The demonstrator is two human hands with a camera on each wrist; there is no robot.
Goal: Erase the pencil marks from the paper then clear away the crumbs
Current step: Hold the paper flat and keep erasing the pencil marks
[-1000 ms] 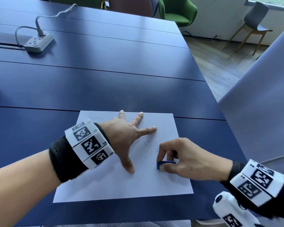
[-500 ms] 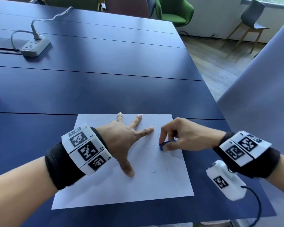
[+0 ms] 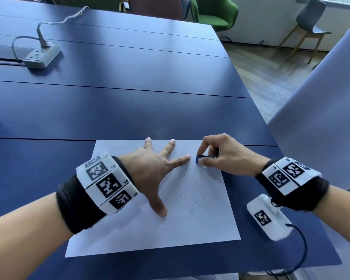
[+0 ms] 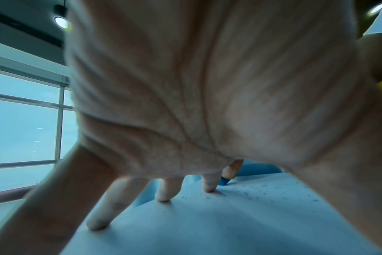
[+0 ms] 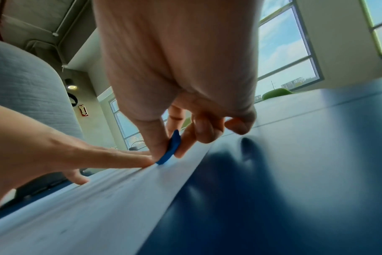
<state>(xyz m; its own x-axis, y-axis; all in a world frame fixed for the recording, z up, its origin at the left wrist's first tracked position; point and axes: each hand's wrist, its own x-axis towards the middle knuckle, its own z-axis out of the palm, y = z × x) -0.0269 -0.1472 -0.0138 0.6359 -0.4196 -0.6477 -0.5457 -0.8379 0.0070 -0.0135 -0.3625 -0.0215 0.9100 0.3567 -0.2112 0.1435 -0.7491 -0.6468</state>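
Head view: high, looking forward and down. Wrist views: low, close under each palm; all three share the white paper sheet [image 3: 190, 199].

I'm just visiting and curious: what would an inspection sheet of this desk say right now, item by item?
Surface: dark blue table, seams running across it.
Job's things: white paper lying flat near the front edge; small blue eraser touching the sheet near its far right corner; dark crumbs scattered over the sheet's middle.
Clutter: nothing seen.
Grippers: left hand spread flat, fingertips pressing the paper; right hand pinches the eraser between thumb and fingers.
Cables: grey power strip with its cord at the far left; black wire from the right wrist unit.
Surroundings: green armchair, grey chair, wooden floor.
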